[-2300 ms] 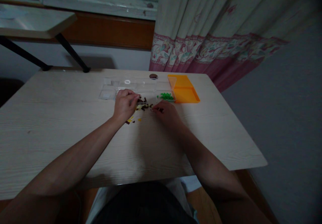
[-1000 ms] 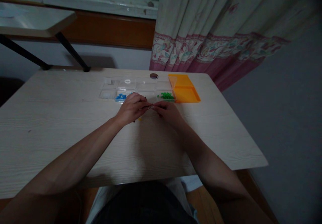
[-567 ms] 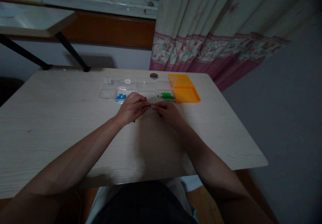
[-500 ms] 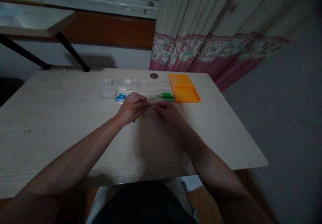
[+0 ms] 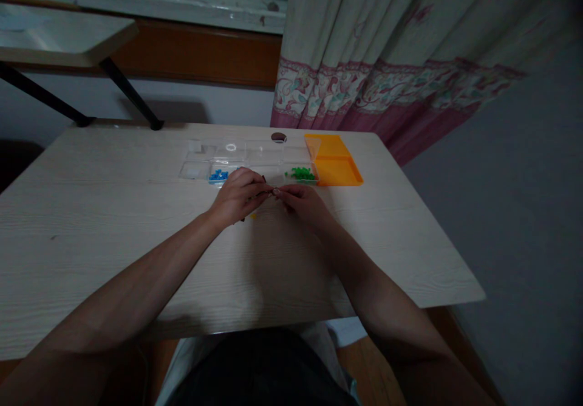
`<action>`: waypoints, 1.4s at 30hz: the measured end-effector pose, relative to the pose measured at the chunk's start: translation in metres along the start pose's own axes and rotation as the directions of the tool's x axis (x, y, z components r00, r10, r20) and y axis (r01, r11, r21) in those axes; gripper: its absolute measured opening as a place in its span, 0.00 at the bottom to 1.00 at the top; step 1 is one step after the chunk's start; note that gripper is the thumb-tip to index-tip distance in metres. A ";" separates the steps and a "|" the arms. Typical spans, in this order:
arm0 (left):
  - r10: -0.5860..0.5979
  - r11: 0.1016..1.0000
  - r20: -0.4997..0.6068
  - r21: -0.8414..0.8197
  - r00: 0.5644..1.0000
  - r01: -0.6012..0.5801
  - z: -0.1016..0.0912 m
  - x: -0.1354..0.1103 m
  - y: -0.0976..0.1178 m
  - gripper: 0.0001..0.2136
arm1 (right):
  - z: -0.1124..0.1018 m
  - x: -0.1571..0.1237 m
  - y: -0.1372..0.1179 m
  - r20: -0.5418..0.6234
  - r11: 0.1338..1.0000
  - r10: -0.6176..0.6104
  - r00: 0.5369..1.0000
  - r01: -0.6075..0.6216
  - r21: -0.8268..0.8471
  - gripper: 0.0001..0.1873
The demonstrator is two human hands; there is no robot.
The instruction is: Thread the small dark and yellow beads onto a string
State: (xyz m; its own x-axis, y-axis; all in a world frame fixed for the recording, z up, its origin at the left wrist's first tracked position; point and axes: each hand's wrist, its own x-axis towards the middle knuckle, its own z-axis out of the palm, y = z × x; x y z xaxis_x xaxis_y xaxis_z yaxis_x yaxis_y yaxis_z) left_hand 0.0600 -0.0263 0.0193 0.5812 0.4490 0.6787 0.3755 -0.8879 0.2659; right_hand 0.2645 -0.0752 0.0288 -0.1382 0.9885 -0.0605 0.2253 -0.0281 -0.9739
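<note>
My left hand (image 5: 242,194) and my right hand (image 5: 301,202) meet fingertip to fingertip above the table, both with fingers pinched together. Whatever sits between the fingertips is dark and too small to name. Just beyond the hands lies a clear plastic compartment box (image 5: 263,172). Small blue pieces (image 5: 219,175) fill part of a compartment near my left hand, and small green pieces (image 5: 302,174) lie in one beyond my right hand. Under my left hand, a tiny yellow piece (image 5: 253,216) and a dark piece (image 5: 243,219) rest on the tabletop, partly hidden.
An open orange case (image 5: 337,171) stands to the right of the clear box. The pale wooden table (image 5: 136,223) has a round hole (image 5: 279,137) at its back edge. A raised shelf (image 5: 68,35) on black legs is at the back left, and a curtain (image 5: 364,47) hangs behind.
Almost nothing differs. The fingertips of both hands have shifted very slightly where they meet; the box, the case and the loose pieces stay where they were.
</note>
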 end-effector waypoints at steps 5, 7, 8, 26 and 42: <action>0.005 1.000 -0.008 -0.004 1.000 -0.005 0.000 0.000 0.001 0.09 | 0.000 0.000 0.001 0.022 1.000 -0.014 1.000 0.015 -0.021 0.20; 0.002 1.000 -0.002 -0.006 1.000 -0.002 0.000 0.000 0.000 0.09 | 0.000 -0.001 0.002 0.024 1.000 -0.013 1.000 0.013 -0.021 0.20; 0.001 1.000 -0.005 -0.006 1.000 -0.001 0.001 0.000 0.000 0.09 | 0.000 -0.001 0.002 0.025 1.000 -0.011 1.000 0.011 -0.021 0.20; 0.040 0.999 -0.016 -0.018 0.999 -0.041 0.002 -0.002 -0.003 0.10 | 0.001 0.000 0.003 0.029 1.000 -0.006 1.000 0.006 0.017 0.20; 0.015 0.999 -0.003 -0.042 1.000 -0.015 0.002 -0.003 -0.004 0.11 | 0.004 -0.001 -0.001 0.029 0.991 0.027 0.999 -0.030 0.134 0.20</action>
State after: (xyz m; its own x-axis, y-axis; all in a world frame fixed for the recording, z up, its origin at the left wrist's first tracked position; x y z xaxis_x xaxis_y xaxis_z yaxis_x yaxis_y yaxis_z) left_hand 0.0582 -0.0238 0.0146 0.5848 0.4356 0.6843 0.3363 -0.8979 0.2841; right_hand 0.2607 -0.0769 0.0293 -0.1600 0.9827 -0.0929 0.0981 -0.0778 -0.9921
